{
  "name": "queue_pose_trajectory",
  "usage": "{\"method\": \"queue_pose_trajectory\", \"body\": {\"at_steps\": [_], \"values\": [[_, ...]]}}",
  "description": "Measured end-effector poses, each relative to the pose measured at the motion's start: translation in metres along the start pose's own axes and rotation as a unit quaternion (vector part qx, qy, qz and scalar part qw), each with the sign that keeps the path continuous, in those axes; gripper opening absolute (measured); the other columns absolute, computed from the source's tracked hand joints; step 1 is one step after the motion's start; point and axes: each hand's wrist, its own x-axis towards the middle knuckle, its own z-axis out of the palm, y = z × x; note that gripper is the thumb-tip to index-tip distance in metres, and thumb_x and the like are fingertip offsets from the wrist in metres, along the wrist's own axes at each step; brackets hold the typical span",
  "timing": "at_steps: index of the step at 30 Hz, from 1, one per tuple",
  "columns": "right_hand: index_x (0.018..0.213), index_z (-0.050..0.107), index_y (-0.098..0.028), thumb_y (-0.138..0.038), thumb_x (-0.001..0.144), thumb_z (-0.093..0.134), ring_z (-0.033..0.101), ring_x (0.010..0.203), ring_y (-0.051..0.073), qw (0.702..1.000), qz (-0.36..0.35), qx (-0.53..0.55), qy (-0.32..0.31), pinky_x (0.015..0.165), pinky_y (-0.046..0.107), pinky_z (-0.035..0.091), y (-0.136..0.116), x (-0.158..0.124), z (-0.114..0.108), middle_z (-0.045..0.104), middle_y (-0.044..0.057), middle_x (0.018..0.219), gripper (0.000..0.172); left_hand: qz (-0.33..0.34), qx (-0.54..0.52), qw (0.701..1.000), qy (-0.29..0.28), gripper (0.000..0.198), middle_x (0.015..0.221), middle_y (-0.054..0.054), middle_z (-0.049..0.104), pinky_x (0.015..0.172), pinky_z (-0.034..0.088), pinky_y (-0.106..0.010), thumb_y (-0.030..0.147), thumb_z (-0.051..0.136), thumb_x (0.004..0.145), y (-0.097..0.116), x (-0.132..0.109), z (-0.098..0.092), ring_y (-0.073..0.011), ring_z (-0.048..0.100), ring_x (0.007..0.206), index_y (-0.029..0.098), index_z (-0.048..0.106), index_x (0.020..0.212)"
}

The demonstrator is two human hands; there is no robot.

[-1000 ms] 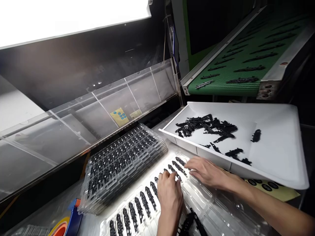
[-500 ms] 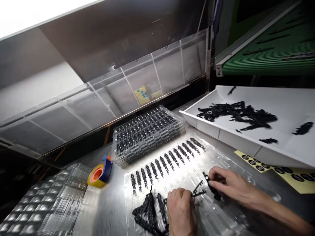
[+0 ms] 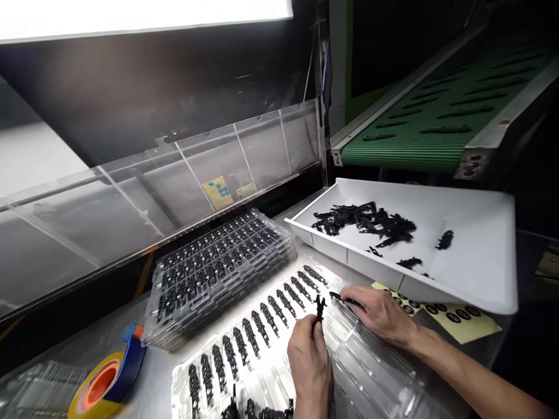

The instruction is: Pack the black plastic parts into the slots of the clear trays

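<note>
My left hand pinches a black plastic part that points upward above the clear tray. Just to its right, my right hand is closed on another slim black plastic part, which sticks out to the left of the fingers. One row of similar black parts lies in slots along the tray's far side. Loose black parts lie on the tray's near left, cut off by the bottom edge of the view.
A stack of filled clear trays stands behind. At right, a white bin holds black parts, with sticker sheets beside it. A green conveyor carries more parts. Tape rolls and clear trays are at left.
The view has swung right and up. My left hand has risen from the tray with a black part upright in its fingers. My right hand is now farther back, its part pointing left.
</note>
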Motion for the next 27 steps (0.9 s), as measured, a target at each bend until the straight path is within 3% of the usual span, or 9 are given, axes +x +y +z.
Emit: {"method": "queue_pose_trajectory", "body": {"at_steps": [5, 11, 16, 19, 22, 27], "values": [[0.100, 0.067, -0.017, -0.007, 0.087, 0.041, 0.067, 0.096, 0.019, 0.993, -0.078, -0.068, 0.047, 0.086, 0.033, 0.056, 0.017, -0.008, 0.010, 0.072, 0.008, 0.099, 0.031, -0.003, -0.031, 0.999, 0.017, 0.032, 0.095, -0.010, 0.066, 0.077, 0.046, -0.032, 0.032, 0.036, 0.092, 0.003, 0.008, 0.021, -0.0203, 0.061, 0.085, 0.017, 0.062, 0.103], [0.112, 0.067, -0.020, -0.007, 0.075, 0.046, 0.055, 0.119, 0.031, 0.989, -0.088, -0.109, -0.047, 0.093, 0.048, 0.051, 0.016, -0.013, -0.003, 0.066, 0.008, 0.121, 0.044, -0.112, -0.031, 0.993, -0.011, 0.021, 0.084, -0.007, 0.066, 0.071, 0.040, -0.032, 0.030, 0.040, 0.088, 0.015, 0.019, 0.034, -0.0201, 0.058, 0.074, 0.020, 0.058, 0.093], [0.104, 0.068, -0.019, -0.014, 0.090, 0.042, 0.058, 0.105, 0.026, 0.994, -0.003, -0.088, -0.059, 0.087, 0.044, 0.050, 0.004, -0.004, -0.004, 0.068, 0.008, 0.111, 0.031, -0.166, -0.091, 0.982, 0.010, 0.019, 0.071, -0.002, 0.059, 0.064, 0.041, -0.028, 0.036, 0.037, 0.089, 0.017, 0.025, 0.047, -0.0170, 0.056, 0.066, 0.022, 0.049, 0.083], [0.100, 0.070, -0.020, -0.014, 0.090, 0.044, 0.057, 0.104, 0.026, 0.995, -0.012, -0.072, -0.073, 0.088, 0.043, 0.047, 0.006, 0.005, 0.001, 0.069, 0.007, 0.108, 0.028, -0.183, -0.111, 0.976, 0.023, 0.021, 0.067, 0.000, 0.055, 0.060, 0.041, -0.027, 0.038, 0.034, 0.090, 0.015, 0.026, 0.054, -0.0162, 0.054, 0.062, 0.022, 0.046, 0.084], [0.097, 0.070, -0.020, -0.010, 0.090, 0.042, 0.053, 0.109, 0.026, 0.995, -0.026, -0.061, -0.071, 0.091, 0.042, 0.043, 0.013, 0.016, 0.005, 0.070, 0.005, 0.103, 0.030, -0.171, -0.100, 0.979, 0.043, 0.018, 0.073, -0.001, 0.056, 0.067, 0.040, -0.028, 0.037, 0.037, 0.089, 0.018, 0.024, 0.054, -0.0160, 0.052, 0.067, 0.022, 0.046, 0.085], [0.092, 0.070, -0.020, -0.013, 0.091, 0.040, 0.054, 0.100, 0.023, 0.995, -0.030, -0.056, -0.076, 0.085, 0.038, 0.042, 0.010, 0.031, 0.011, 0.068, 0.007, 0.100, 0.031, -0.150, -0.090, 0.983, 0.046, 0.014, 0.074, 0.001, 0.054, 0.066, 0.036, -0.028, 0.032, 0.042, 0.086, 0.026, 0.024, 0.051, -0.0150, 0.047, 0.065, 0.023, 0.047, 0.077]]}}
